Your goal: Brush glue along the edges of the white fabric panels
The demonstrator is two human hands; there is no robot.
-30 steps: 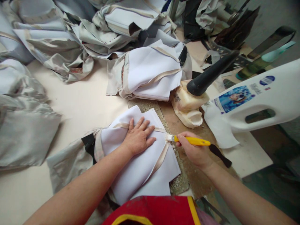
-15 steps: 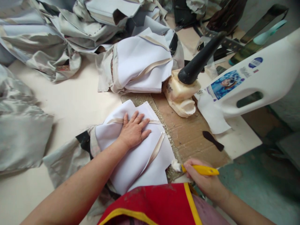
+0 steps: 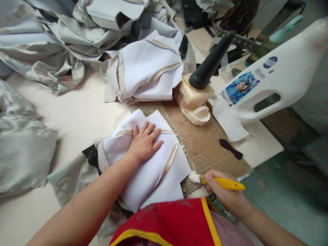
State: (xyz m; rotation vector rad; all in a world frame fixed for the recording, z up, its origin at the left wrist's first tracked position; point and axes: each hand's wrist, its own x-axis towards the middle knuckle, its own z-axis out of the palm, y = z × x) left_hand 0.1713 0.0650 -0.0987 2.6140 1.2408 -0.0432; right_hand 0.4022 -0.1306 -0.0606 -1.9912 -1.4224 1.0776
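White fabric panel (image 3: 164, 177) lies flat under your left hand (image 3: 144, 141), fingers spread and pressing down. Your right hand (image 3: 227, 191) is closed around a yellow-handled brush (image 3: 225, 183), its whitened bristles just beside the panel's near right edge, above brown cardboard (image 3: 205, 147).

A folded white fabric panel (image 3: 146, 186) edged with beige seam tape (image 3: 167, 162) is laid flat, partly over brown corrugated cardboard (image 3: 205, 147), and is pressed down by the spread left hand (image 3: 145, 141). A flat brush with a yellow handle (image 3: 224, 183) is gripped in the right hand (image 3: 227, 191), its white-coated bristles (image 3: 194, 177) being held just beside the panel's lower right edge.
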